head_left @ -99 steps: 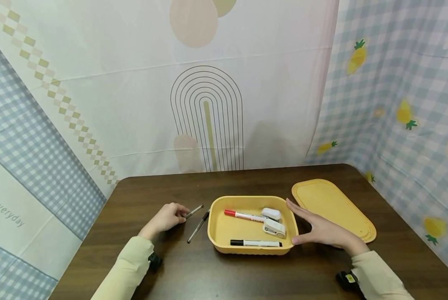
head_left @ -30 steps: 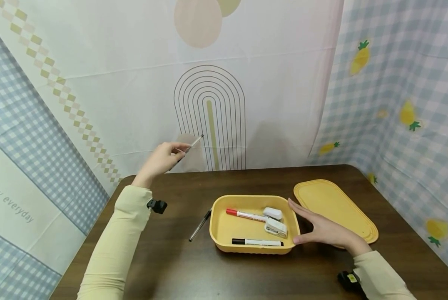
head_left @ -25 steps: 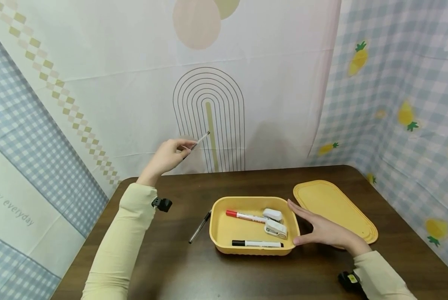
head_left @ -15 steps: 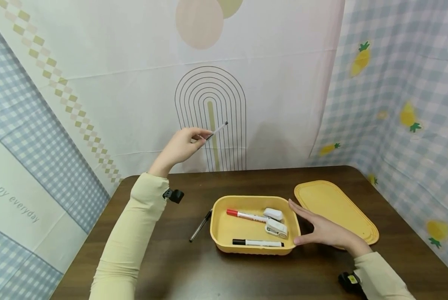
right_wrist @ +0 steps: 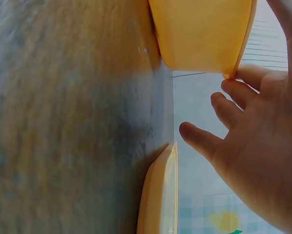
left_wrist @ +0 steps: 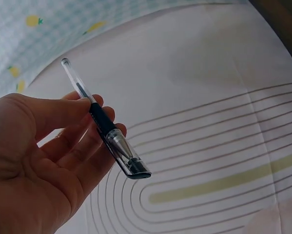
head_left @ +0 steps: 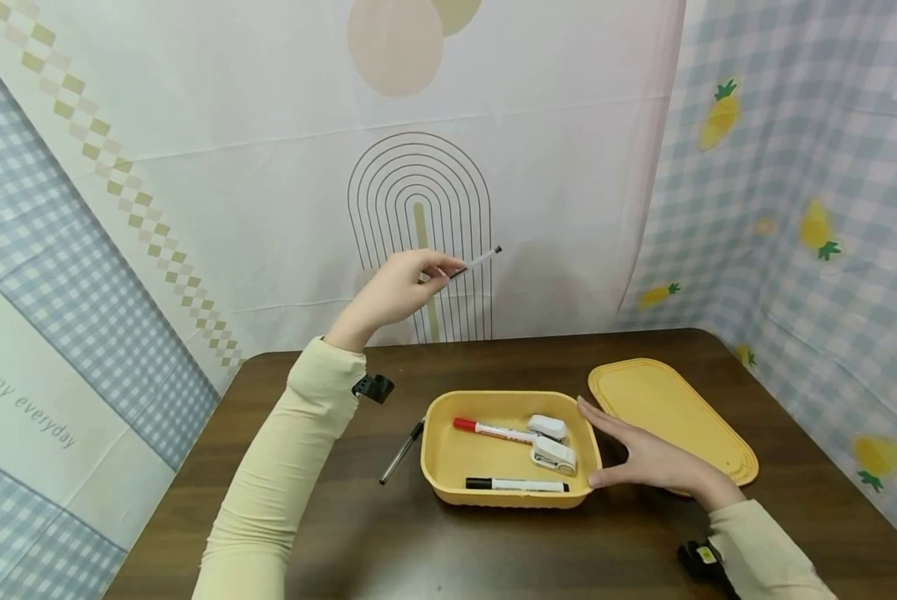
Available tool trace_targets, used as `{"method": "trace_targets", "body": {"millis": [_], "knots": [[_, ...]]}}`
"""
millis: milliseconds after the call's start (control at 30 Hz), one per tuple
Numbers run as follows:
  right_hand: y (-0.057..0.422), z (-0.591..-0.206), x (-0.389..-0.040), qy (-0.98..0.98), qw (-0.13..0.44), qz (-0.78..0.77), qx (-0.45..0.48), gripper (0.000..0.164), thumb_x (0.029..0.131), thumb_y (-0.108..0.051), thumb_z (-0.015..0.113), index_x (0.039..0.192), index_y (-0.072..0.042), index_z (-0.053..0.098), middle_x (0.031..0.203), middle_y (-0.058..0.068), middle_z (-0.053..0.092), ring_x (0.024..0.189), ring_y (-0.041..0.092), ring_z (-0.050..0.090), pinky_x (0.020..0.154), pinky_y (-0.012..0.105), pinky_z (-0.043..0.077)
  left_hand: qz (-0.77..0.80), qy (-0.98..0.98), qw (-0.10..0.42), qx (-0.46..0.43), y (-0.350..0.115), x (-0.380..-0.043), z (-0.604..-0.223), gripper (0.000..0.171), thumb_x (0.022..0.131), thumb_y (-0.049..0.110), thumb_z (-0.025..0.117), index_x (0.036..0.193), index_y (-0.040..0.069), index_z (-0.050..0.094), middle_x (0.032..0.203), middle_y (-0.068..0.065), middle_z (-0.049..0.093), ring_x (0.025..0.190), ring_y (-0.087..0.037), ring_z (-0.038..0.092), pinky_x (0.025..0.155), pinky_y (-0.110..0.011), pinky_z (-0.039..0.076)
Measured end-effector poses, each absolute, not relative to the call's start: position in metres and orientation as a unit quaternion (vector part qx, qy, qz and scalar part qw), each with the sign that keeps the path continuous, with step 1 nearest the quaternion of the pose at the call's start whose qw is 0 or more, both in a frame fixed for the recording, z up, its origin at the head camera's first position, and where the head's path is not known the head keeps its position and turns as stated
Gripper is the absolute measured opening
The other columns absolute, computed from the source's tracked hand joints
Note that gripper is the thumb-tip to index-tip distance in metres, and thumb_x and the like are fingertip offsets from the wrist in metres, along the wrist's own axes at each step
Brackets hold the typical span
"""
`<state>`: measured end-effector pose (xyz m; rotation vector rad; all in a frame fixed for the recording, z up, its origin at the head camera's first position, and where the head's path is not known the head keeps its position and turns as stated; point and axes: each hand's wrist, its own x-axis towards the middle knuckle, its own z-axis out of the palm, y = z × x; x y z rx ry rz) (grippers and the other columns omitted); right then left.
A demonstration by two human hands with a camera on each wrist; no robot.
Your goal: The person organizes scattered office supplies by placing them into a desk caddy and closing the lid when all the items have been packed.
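Note:
Raised above the table's back edge, my left hand [head_left: 398, 287] pinches a clear gel pen [head_left: 484, 258] between thumb and fingers. The left wrist view shows the pen's black grip and its clear cap [left_wrist: 131, 165]. My right hand [head_left: 647, 458] spans the right end of a yellow box [head_left: 435, 483], thumb and fingers spread and touching its rim. Inside lie a red-capped marker [head_left: 493, 431], a black-capped marker [head_left: 519, 485] and two small white staplers, one in front [head_left: 553, 456] and one behind [head_left: 546, 427]. A second pen [head_left: 402, 452] lies left of the box.
A yellow lid [head_left: 666, 412] lies flat on the brown table [head_left: 328, 533], right of the box and behind my right hand. Patterned cloth [head_left: 568, 167] hangs behind the table and along both sides.
My left hand picked up one pen from the table left of the box and raised it. Over the last second it has moved rightward with the pen. My right hand stays at the box.

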<state>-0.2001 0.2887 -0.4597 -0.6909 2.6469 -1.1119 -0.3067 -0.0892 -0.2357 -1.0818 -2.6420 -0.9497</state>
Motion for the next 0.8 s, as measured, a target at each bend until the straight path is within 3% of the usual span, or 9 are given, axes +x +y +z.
{"method": "trace_targets", "body": {"millis": [167,333,500,633,800], "knots": [[0.289,-0.459,-0.199,0.893,0.09,-0.373,-0.234,0.106,0.081,-0.041,0.085,0.163,-0.024,0.02,0.168,0.0,0.015,0.149,0.028,0.018,0.113,0.048,0.029,-0.295,-0.869,0.061,-0.394,-0.074,-0.307,-0.246,0.029,0.1,0.001,0.058,0.126,0.005,0.069,0.116,-0.007,0.07,0.104,-0.019,0.065,0.09,-0.036,0.052],[0.29,-0.459,-0.198,0.895,0.087,-0.369,-0.234,0.106,0.081,-0.042,0.085,0.163,-0.023,0.02,0.168,0.0,0.015,0.148,0.028,0.018,0.113,0.047,0.029,-0.262,-0.867,0.046,-0.422,-0.061,-0.306,-0.258,0.027,0.099,0.0,0.058,0.123,0.005,0.071,0.109,-0.006,0.071,0.096,-0.017,0.065,0.081,-0.032,0.052],[0.291,-0.46,-0.198,0.893,0.085,-0.371,-0.239,0.106,0.081,-0.041,0.084,0.163,-0.021,0.02,0.168,0.004,0.015,0.149,0.034,0.019,0.112,0.056,0.028,-0.244,-0.868,0.029,-0.432,-0.051,-0.306,-0.269,0.03,0.098,-0.003,0.055,0.122,0.006,0.072,0.106,-0.006,0.072,0.093,-0.016,0.064,0.078,-0.029,0.05],[0.291,-0.46,-0.198,0.891,0.091,-0.376,-0.239,0.106,0.082,-0.041,0.084,0.163,-0.022,0.019,0.168,0.003,0.014,0.15,0.035,0.018,0.111,0.061,0.027,-0.229,-0.865,0.01,-0.446,-0.044,-0.302,-0.276,0.035,0.097,-0.008,0.052,0.123,0.004,0.071,0.112,-0.009,0.071,0.099,-0.017,0.064,0.083,-0.028,0.051],[0.29,-0.46,-0.198,0.893,0.094,-0.375,-0.232,0.105,0.082,-0.041,0.084,0.163,-0.023,0.019,0.168,-0.001,0.014,0.149,0.03,0.017,0.113,0.054,0.028,-0.197,-0.861,-0.013,-0.469,-0.035,-0.295,-0.285,0.035,0.099,-0.007,0.048,0.122,0.006,0.072,0.118,-0.008,0.07,0.107,-0.016,0.064,0.092,-0.027,0.05]]}}
